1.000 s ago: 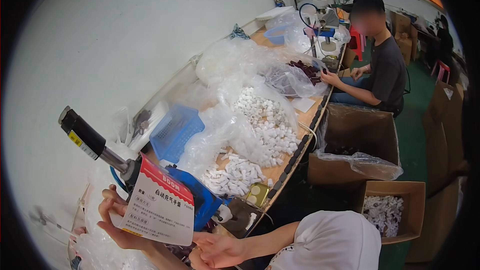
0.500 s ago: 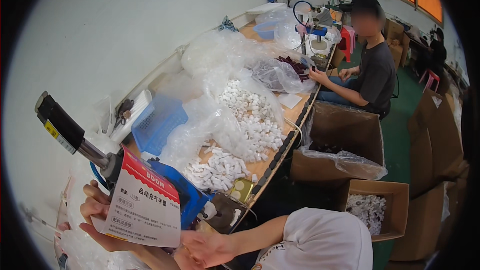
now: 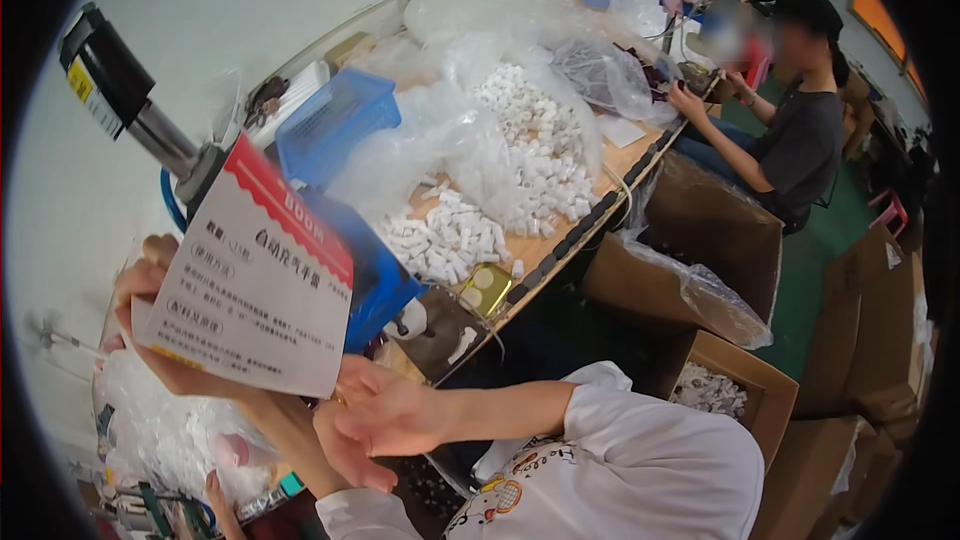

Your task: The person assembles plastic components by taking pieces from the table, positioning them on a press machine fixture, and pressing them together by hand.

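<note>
My left hand (image 3: 143,285) grips a printed card (image 3: 250,285) by its left side. The card is white with a red, scalloped band along its upper edge, and part of the hand is hidden behind it. My right hand (image 3: 385,415) is by the card's lower right corner, with bent fingers spread apart and nothing visible in them. Its fingers overlap my left forearm in the picture. Just beyond the card stands a blue bench machine (image 3: 385,290) with a black cylinder (image 3: 115,75) on a metal rod.
White plastic pieces (image 3: 455,235) lie heaped on the wooden bench (image 3: 535,252) among clear bags, beside a blue basket (image 3: 335,130). Open cardboard boxes (image 3: 700,285) stand on the floor. A co-worker (image 3: 800,120) sits at the far right; another person's hand (image 3: 218,500) shows at lower left.
The whole view has shifted, so the bench sits higher and further right. The card remains in my left hand. The co-worker's hands are raised closer together.
</note>
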